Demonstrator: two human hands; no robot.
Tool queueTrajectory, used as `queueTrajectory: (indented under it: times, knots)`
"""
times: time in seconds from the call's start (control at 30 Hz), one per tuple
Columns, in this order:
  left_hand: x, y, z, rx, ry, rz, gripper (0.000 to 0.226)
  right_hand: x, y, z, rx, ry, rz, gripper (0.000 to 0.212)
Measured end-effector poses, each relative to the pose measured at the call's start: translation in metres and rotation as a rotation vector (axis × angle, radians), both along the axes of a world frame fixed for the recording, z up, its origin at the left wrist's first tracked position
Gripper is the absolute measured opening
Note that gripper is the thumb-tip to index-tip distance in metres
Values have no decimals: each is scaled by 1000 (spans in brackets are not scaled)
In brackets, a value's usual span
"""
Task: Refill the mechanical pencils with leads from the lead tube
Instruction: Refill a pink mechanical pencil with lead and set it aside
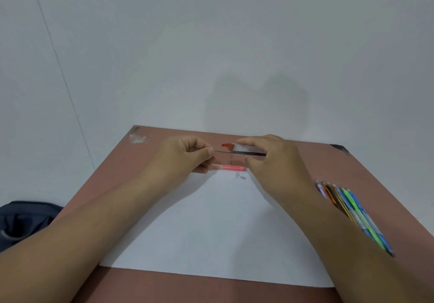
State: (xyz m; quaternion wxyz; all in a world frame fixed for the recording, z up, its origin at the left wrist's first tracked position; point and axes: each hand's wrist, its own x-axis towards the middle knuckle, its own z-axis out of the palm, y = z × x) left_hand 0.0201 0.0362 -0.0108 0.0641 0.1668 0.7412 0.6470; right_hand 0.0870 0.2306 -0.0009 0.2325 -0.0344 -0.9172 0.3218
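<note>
Nearest the camera, two bare forearms reach forward over a reddish-brown table, crossing a white sheet of paper that lies flat on it. To the right of the paper, partly hidden under the right forearm, a row of mechanical pencils lies side by side on the table: purple, orange, yellow, green and blue barrels can be made out, tips pointing away.

Farther along, at the far edge of the paper, a small pale cap or eraser piece lies loose between the two hands. Just beyond it is a pink mechanical pencil, lying crosswise along the paper's far edge. Its left end runs under the left hand, whose lower fingers seem to hold it, though the grip itself is hidden. The thumb and forefinger of that hand are pressed together in a pinch on a thin lead that runs rightward toward the tube.

The right hand is raised just above the table, fingers curled round a clear lead tube held level, a dark band of leads showing through it. The tube's red cap is flipped open at its left end, facing the left hand; the two hands are close together, with the tube's mouth in the gap between them.

At the table's far left corner sits a scuffed, pale patch. Behind the table rises a plain pale wall, and at the lower left, off the table, lies a dark blue bag.
</note>
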Motion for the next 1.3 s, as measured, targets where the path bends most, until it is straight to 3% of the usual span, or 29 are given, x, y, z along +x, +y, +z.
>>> queueTrajectory:
  times: [0.4, 0.8, 1.03, 1.17, 1.3]
  knots:
    - [-1, -13, 9, -38, 150, 138, 16, 3, 2, 4, -133, -6, -21, 31]
    - [-14, -24, 13, 57, 90, 277, 18, 7, -2, 8, -235, -13, -3, 18]
    - [-14, -24, 13, 48, 96, 257, 17, 7, -11, 10, -367, -90, 136, 25]
    - [-12, -23, 13, 46, 99, 252, 17, 8, -13, 9, -335, -115, 126, 27]
    - [-9, -23, 13, 17, 116, 248, 21, 10, -16, 10, -263, -125, 150, 45]
